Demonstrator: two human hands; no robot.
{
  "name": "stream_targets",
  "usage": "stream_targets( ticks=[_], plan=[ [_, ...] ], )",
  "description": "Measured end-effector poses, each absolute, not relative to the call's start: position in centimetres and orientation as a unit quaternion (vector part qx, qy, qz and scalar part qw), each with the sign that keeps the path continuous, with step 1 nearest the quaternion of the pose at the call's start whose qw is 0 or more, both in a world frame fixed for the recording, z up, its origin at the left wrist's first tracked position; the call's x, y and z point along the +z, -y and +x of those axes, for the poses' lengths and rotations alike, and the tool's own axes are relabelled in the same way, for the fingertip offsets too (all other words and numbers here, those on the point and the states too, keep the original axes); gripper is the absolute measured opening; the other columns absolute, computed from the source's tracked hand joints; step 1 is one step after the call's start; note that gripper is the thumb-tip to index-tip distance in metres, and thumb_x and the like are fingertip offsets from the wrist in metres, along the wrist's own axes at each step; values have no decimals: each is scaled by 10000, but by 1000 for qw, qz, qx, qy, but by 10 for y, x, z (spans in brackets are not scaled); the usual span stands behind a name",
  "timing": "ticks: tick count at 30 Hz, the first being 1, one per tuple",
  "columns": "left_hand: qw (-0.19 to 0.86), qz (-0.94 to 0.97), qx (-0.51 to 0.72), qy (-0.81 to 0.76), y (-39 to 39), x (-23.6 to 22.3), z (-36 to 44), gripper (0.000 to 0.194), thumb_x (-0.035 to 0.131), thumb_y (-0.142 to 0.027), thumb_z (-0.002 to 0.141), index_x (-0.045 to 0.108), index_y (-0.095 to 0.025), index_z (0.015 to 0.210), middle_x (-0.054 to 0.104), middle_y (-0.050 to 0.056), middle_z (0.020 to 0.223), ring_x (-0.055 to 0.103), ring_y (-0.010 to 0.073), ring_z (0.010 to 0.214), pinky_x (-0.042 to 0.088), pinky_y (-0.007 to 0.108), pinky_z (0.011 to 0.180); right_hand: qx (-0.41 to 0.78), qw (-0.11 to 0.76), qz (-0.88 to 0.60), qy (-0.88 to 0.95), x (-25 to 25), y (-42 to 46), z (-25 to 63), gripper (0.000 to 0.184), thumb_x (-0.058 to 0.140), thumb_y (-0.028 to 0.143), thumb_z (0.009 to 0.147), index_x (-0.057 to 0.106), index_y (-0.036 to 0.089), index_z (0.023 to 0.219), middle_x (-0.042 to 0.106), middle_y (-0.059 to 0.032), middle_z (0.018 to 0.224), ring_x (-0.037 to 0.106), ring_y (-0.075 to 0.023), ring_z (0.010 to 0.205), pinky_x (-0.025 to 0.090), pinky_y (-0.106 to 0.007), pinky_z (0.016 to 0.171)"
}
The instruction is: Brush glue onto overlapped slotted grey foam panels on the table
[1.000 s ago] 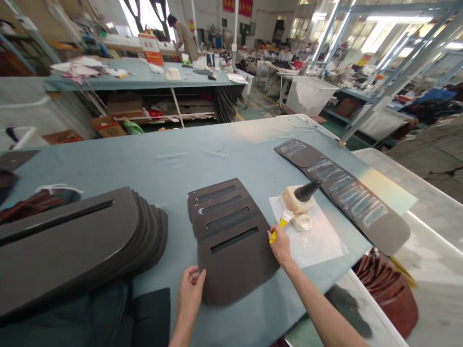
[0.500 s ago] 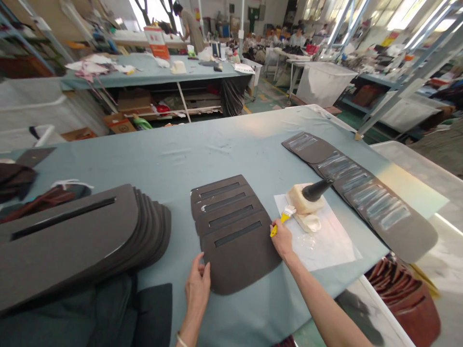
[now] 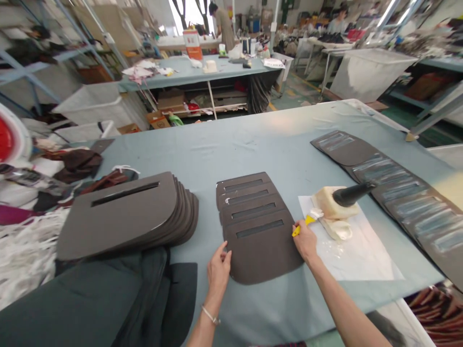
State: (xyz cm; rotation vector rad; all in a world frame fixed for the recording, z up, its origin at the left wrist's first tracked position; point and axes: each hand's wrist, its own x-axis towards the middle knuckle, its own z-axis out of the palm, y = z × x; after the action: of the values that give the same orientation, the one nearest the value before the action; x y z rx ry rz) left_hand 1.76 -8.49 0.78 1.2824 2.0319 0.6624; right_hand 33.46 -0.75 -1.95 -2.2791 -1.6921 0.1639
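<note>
Overlapping grey-brown panels (image 3: 264, 255) with dark slots lie in front of me, with white smears at their upper left. My left hand (image 3: 219, 267) is at their left edge, thumb and fingertips drawn together on it. With my right hand (image 3: 306, 241) I hold a yellow-handled brush (image 3: 303, 225), its bristles coated white, while my fingers rest by the panels' right edge. Beyond the brush, a cream block-shaped container (image 3: 331, 202) with a black conical nozzle (image 3: 352, 193) lies on a white sheet (image 3: 365, 258), a lump of white paste (image 3: 340, 230) beside it.
A stack of slotted panels (image 3: 126, 209) stands to the left, behind dark fabric (image 3: 90, 299). At the right lies a row of overlapping panels (image 3: 383, 178) with shiny wet strips. Another table (image 3: 173, 65), bins (image 3: 376, 72) and people (image 3: 226, 29) are farther back.
The view has turned left, so things appear farther right. My left thumb and fingers have closed nearer together at the panels' edge. The brush stays in my right hand.
</note>
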Motion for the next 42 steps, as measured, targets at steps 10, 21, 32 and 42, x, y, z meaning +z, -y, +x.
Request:
stream_targets(
  ticks=[10, 21, 32, 42],
  plan=[
    [307, 502, 206, -782, 84, 9, 19, 428, 486, -409, 851, 550, -258, 1246, 675, 23, 822, 611, 160, 713, 401, 263, 642, 61, 143, -795, 587, -13, 7, 331, 97, 478, 229, 899, 550, 179, 939, 562, -9, 767, 442, -107, 611, 192, -241, 560],
    [295, 514, 207, -779, 84, 10, 20, 441, 484, -425, 850, 550, -242, 1246, 672, 28, 812, 610, 166, 705, 408, 269, 635, 67, 128, -806, 574, -10, 8, 329, 98, 469, 231, 916, 545, 187, 957, 563, -11, 773, 449, -109, 615, 177, -243, 553],
    [232, 560, 207, -768, 85, 7, 26, 409, 441, -337, 872, 544, -196, 1242, 592, 45, 823, 574, 175, 753, 431, 295, 681, 41, 102, -797, 594, -6, 6, 326, 108, 484, 230, 900, 551, 176, 965, 555, -26, 802, 452, -110, 629, 181, -253, 551],
    [181, 570, 227, -769, 91, 11, 28, 393, 434, -297, 878, 538, -212, 1247, 516, 91, 1020, 543, 195, 911, 463, 314, 746, -19, 63, -779, 624, -6, 5, 320, 127, 494, 222, 893, 557, 179, 994, 521, -61, 837, 464, -144, 678, 179, -273, 538]
  ],
)
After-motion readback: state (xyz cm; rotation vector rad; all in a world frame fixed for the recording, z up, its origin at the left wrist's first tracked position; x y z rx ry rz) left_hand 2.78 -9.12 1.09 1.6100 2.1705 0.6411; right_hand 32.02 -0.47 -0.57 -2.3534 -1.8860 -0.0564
